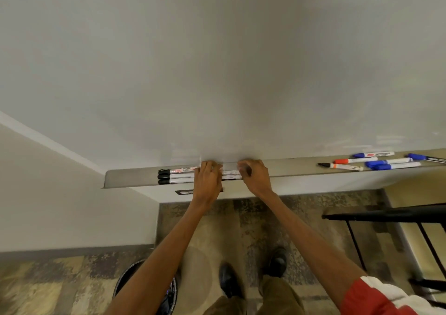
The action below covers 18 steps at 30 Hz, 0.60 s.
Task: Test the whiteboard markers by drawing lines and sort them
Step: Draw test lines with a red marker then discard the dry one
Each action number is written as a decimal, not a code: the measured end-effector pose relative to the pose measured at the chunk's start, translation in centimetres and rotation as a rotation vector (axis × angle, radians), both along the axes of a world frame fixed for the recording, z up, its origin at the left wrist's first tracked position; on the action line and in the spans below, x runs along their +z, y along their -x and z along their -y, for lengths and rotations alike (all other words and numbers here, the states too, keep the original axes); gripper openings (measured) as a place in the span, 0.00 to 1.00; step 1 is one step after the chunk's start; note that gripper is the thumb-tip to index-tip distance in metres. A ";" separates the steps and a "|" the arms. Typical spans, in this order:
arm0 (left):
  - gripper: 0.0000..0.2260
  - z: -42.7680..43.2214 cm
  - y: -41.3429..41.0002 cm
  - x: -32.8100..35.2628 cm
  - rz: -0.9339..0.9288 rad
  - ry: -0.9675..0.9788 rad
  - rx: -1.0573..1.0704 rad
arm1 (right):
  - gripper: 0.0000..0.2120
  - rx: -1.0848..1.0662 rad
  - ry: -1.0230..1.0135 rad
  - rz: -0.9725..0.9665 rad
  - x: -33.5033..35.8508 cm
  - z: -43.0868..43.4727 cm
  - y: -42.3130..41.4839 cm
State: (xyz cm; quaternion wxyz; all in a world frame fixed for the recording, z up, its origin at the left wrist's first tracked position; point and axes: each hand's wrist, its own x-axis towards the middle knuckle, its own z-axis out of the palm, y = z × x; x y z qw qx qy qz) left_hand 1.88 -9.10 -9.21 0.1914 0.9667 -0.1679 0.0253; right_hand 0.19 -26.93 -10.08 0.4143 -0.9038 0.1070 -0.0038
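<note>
Three black-capped markers [179, 176] lie side by side at the left end of the whiteboard's tray [289, 167]. My left hand [207, 182] rests over their middle, fingers curled onto them. My right hand [253, 177] covers their right ends, fingers bent over the barrels. Whether either hand grips or only presses on them is unclear. The whiteboard [217, 73] above shows no lines. Further right on the tray lie a red-capped marker [354, 160], an uncapped marker with an orange band [340, 166] and several blue-capped markers [391, 164].
A dark round bin [125, 283] stands on the patterned carpet below my left arm. A black metal frame [386, 214] juts in at the right. A beige wall [60, 194] meets the board at the left. My shoes are visible below.
</note>
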 end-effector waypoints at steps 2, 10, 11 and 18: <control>0.10 2.2 -0.2 0.2 -0.022 0.018 -0.022 | 0.07 -0.018 -0.009 0.017 0.7 1.7 0.3; 0.10 12.4 0.3 1.5 -0.048 0.140 -0.114 | 0.07 -0.157 -0.012 0.018 3.3 11.3 2.2; 0.10 13.8 0.4 1.6 -0.047 0.141 -0.128 | 0.07 -0.176 -0.008 0.021 3.5 12.6 2.5; 0.11 22.8 1.7 2.3 -0.098 0.150 -0.229 | 0.08 -0.333 0.054 0.004 2.9 20.9 5.1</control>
